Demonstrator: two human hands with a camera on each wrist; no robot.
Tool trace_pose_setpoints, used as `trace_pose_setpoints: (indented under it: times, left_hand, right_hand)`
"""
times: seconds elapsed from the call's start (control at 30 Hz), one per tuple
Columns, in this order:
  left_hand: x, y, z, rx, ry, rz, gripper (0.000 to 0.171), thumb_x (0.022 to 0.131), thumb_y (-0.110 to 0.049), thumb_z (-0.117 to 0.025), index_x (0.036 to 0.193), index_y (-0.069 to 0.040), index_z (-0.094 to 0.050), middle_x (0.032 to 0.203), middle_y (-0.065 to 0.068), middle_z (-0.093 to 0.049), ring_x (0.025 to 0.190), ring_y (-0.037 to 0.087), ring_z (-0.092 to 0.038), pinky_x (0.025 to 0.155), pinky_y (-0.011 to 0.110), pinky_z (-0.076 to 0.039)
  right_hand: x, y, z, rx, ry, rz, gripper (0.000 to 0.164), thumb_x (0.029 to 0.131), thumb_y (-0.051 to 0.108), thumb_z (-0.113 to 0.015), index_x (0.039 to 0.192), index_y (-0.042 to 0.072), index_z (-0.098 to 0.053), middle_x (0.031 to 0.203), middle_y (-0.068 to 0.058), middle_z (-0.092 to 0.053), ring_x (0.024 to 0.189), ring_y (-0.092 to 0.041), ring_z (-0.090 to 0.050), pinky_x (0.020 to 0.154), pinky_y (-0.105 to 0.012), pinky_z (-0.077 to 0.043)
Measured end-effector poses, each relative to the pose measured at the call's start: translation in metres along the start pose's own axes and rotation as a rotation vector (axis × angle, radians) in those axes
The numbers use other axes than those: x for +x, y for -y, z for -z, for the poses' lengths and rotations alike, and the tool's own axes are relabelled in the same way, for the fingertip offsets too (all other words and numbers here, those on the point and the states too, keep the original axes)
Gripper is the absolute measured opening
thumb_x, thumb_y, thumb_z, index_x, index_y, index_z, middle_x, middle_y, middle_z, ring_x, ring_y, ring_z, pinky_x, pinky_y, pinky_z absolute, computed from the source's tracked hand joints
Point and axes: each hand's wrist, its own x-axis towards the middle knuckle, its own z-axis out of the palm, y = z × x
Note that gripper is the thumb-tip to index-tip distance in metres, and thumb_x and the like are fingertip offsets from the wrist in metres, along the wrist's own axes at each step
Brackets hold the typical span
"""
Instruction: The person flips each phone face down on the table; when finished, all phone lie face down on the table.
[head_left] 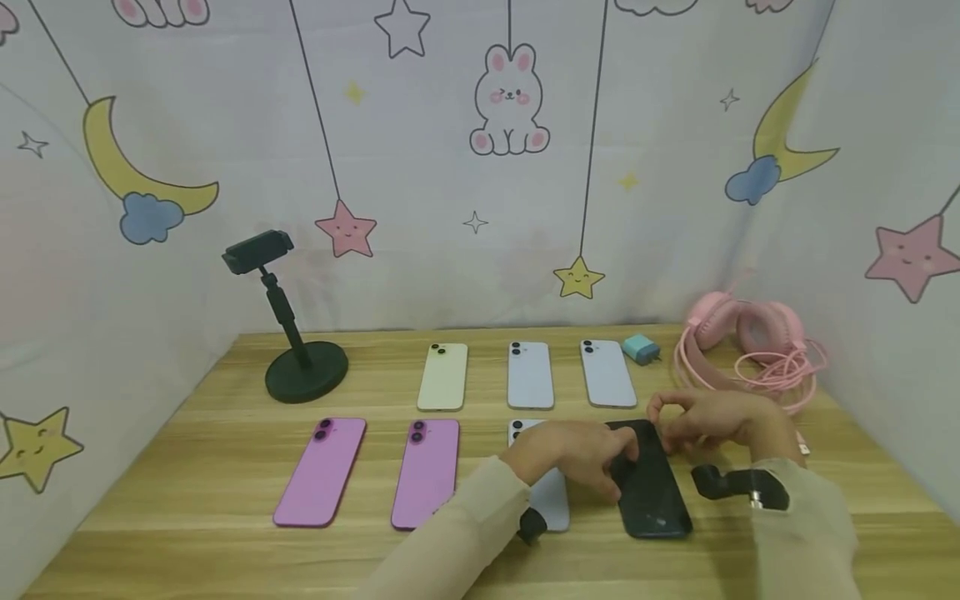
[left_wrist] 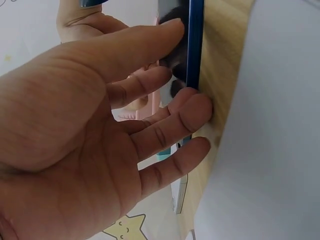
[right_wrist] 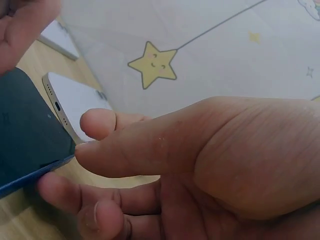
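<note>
A dark phone (head_left: 654, 496) with a blue edge lies screen up on the wooden table, between both hands. My left hand (head_left: 573, 454) is at its left long edge, fingers loosely spread; in the left wrist view the thumb (left_wrist: 165, 37) overlaps the screen and the fingertips are beside the blue edge (left_wrist: 195, 50). My right hand (head_left: 708, 419) is at the upper right corner, its thumb (right_wrist: 100, 159) and a fingertip right by that corner in the right wrist view. A pale phone (head_left: 553, 504) lies back up, partly hidden under my left hand and wrist.
Two pink phones (head_left: 322, 475) (head_left: 427, 475) lie to the left. Behind are a yellow phone (head_left: 442, 379) and two pale phones (head_left: 531, 379) (head_left: 609, 375). A blue charger plug (head_left: 641, 348), pink headphones (head_left: 765, 329) and a black phone stand (head_left: 306, 375) stand at the back.
</note>
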Motion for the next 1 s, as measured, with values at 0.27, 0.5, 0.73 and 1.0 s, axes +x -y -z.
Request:
trace_pose_setpoints:
  times: [0.27, 0.5, 0.73, 1.0]
  left_hand:
    - [-0.001, 0.001, -0.002, -0.172, -0.018, 0.025, 0.088, 0.095, -0.025, -0.071, 0.157, -0.019, -0.009, 0.085, -0.002, -0.061, 0.075, 0.008, -0.057, 0.071, 0.02, -0.043]
    - [0.001, -0.002, -0.003, -0.189, -0.025, 0.071, 0.109, 0.095, -0.034, -0.07, 0.157, -0.029, 0.019, 0.081, -0.003, -0.062, 0.073, 0.009, -0.059, 0.072, 0.022, -0.045]
    - [0.002, -0.001, -0.002, -0.249, -0.058, 0.05, 0.107, 0.095, -0.035, -0.07, 0.158, -0.026, 0.015, 0.084, -0.004, -0.061, 0.077, 0.009, -0.059, 0.076, 0.022, -0.044]
    - [0.003, 0.005, -0.003, -0.383, -0.082, -0.051, 0.099, 0.097, -0.037, -0.066, 0.159, -0.022, 0.01, 0.09, -0.002, -0.059, 0.079, 0.007, -0.058, 0.071, 0.019, -0.045]
  right_hand:
    - [-0.004, 0.006, 0.003, -0.044, -0.028, 0.112, 0.025, 0.095, 0.003, -0.055, 0.118, 0.003, -0.044, 0.087, -0.01, -0.061, 0.075, -0.02, -0.054, 0.064, -0.031, -0.045]
    - [-0.006, 0.009, 0.007, -0.047, -0.023, 0.224, 0.022, 0.098, 0.004, -0.058, 0.113, -0.002, -0.043, 0.087, -0.012, -0.06, 0.069, -0.017, -0.054, 0.062, -0.03, -0.046]
    - [-0.006, 0.011, 0.008, -0.071, -0.031, 0.282, 0.021, 0.1, 0.009, -0.059, 0.11, -0.003, -0.046, 0.096, -0.016, -0.061, 0.077, -0.019, -0.059, 0.067, -0.03, -0.05]
    - [-0.005, 0.012, 0.006, -0.065, -0.003, 0.362, 0.022, 0.101, 0.01, -0.057, 0.113, -0.005, -0.046, 0.098, -0.021, -0.063, 0.078, -0.019, -0.062, 0.07, -0.031, -0.051]
